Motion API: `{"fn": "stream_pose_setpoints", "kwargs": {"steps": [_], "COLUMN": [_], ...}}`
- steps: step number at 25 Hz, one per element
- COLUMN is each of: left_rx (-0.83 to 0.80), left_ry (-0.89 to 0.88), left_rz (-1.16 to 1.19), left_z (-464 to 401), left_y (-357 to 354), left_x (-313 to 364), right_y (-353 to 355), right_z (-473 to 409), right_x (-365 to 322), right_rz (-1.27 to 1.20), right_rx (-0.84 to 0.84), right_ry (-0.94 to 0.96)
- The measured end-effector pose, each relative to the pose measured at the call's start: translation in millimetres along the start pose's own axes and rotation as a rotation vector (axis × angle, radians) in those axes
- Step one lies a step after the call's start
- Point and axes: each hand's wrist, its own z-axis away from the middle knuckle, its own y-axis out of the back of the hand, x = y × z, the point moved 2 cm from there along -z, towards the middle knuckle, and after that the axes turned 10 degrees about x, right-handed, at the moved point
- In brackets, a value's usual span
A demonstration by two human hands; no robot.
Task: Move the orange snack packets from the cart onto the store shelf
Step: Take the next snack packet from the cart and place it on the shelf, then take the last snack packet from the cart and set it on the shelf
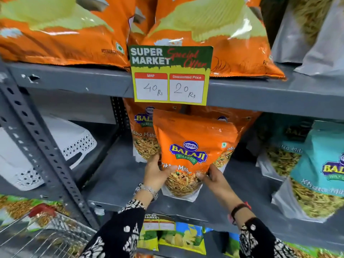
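An orange snack packet point(188, 144) stands upright on the grey middle shelf point(115, 175), near its front. My left hand point(155, 175) grips its lower left side and my right hand point(214, 178) grips its lower right side. Behind it stand two more orange packets of the same kind, one at the left point(141, 131) and one at the right point(234, 125), both partly hidden. The wire cart point(46, 237) with a red handle shows at the bottom left; its contents are blurred.
Large orange chip bags point(61, 34) fill the upper shelf above a price sign point(170, 75). Teal packets point(316, 164) stand to the right on the middle shelf. A white basket point(46, 151) lies at the left behind the perforated upright point(37, 144). Yellow and blue packets point(182, 237) sit below.
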Motion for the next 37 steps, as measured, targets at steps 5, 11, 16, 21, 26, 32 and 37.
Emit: {"fn": "stream_pose_setpoints", "kwargs": {"steps": [5,11,16,21,26,32,37], "left_rx": [-0.010,0.144,0.352,0.083,0.082,0.319,0.922], "left_ry": [-0.022,-0.005,0.378,0.775,0.841,0.784,0.807], "left_rz": [0.031,-0.040,-0.256,-0.841,-0.963,-1.009,-0.825], "left_z": [14,63,165,305,369,325,339], "left_y": [13,103,255,342,383,438,461], "left_x": [-5,-64,-160,-245,-304,-355,-395], "right_y": [-13,-85,-238,-372,-466,-529,-578], "right_z": [22,97,156,230,295,309,319], "right_x": [3,10,39,78,124,180,223], "right_rz": [-0.020,0.166,0.401,0.643,0.851,0.859,0.610], "right_rx": [0.257,0.407,-0.523,-1.166,-1.550,-1.592,-1.442], "right_ry": [0.093,0.442,0.353,0.297,0.222,0.053,-0.116]}}
